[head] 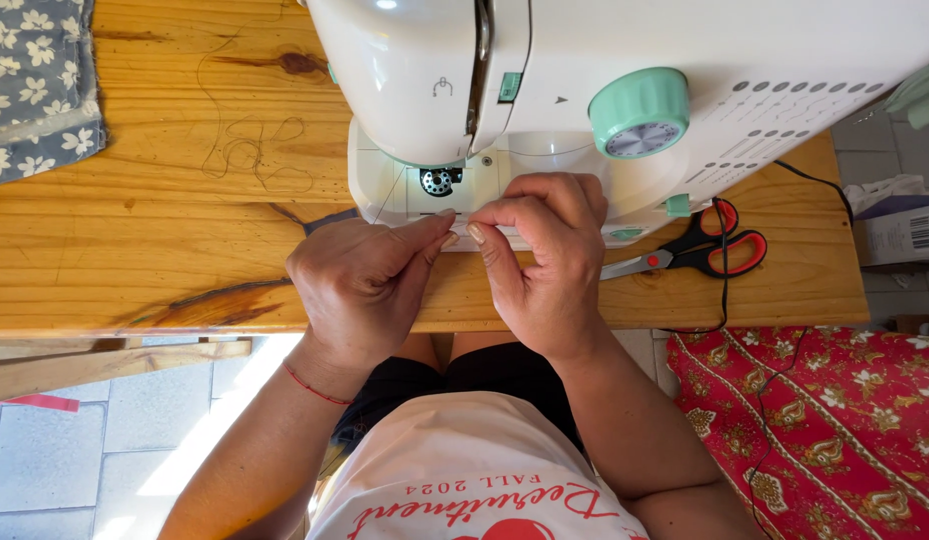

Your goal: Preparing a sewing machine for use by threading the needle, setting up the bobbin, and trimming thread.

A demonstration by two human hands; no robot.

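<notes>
A white sewing machine (585, 70) with a mint green dial (640, 112) stands on the wooden table (135, 250). Its bobbin (440, 181) shows in the open compartment under the needle area. My left hand (360, 285) and my right hand (545, 255) meet at the machine's front edge. Both pinch a small clear flat piece (463, 219), apparently the bobbin cover, between thumb and forefinger. A thin red band circles my left wrist.
Red and black scissors (700, 250) lie right of my hands beside a black cable (723, 290). Loose thread (250, 150) curls on the table at left. Blue floral fabric (35, 85) sits top left, red patterned fabric (835, 430) bottom right, a cardboard box (900, 235) at right.
</notes>
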